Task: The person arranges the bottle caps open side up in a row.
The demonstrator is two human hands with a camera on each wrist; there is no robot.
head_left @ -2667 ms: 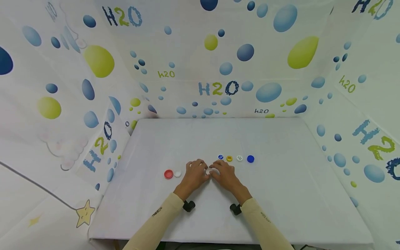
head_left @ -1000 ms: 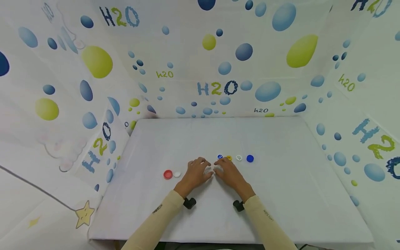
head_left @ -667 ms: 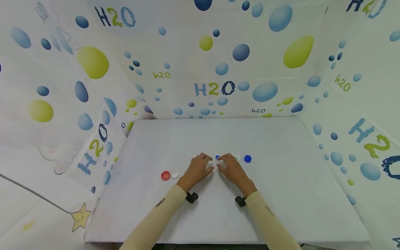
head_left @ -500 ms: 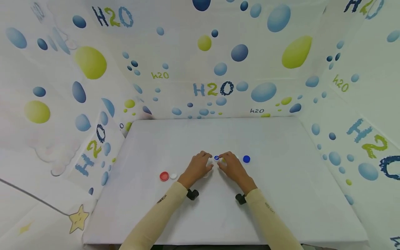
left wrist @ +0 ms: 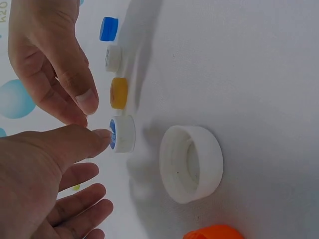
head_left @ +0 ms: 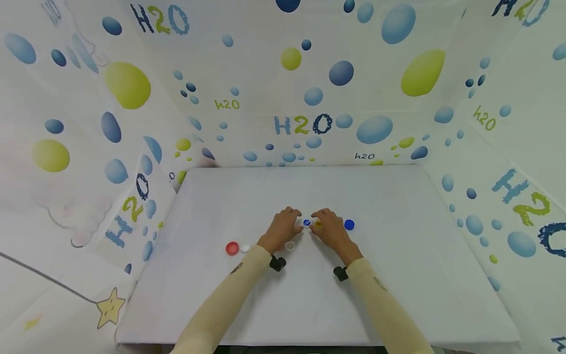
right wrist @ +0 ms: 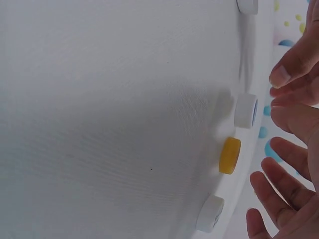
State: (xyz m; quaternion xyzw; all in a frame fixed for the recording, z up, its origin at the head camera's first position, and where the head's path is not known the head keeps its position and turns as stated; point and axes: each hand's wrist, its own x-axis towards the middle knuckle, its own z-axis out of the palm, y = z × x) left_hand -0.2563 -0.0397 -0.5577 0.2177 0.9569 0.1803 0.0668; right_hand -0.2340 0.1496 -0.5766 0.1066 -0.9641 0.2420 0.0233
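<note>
Seen from the head, a small white bottle cap with a blue-and-white top (head_left: pixel 307 222) lies between the two hands. My left hand (head_left: pixel 283 227) is on its left, fingers bent loosely; the thumb tip overlaps the cap in the left wrist view, and contact is unclear. My right hand (head_left: pixel 330 228) hovers on the other side, its fingers spread and apart from the cap (right wrist: pixel 246 111) in the right wrist view. Beside that cap sits a yellow cap (right wrist: pixel 230 156), then a white marked cap (right wrist: pixel 210 213). Neither hand holds anything.
A larger hollow white cap (left wrist: pixel 192 164) and an orange cap (left wrist: pixel 214 232) lie nearer the body, by the left wrist. Farther left are a red cap (head_left: pixel 232 248) and a white cap (head_left: pixel 245 249). A blue cap (head_left: pixel 349 224) ends the row on the right.
Both hands have left the hollow white cap that was between their fingers and moved forward to the blue-and-white one. The hollow cap is uncovered on the table; the head view has shifted slightly.
</note>
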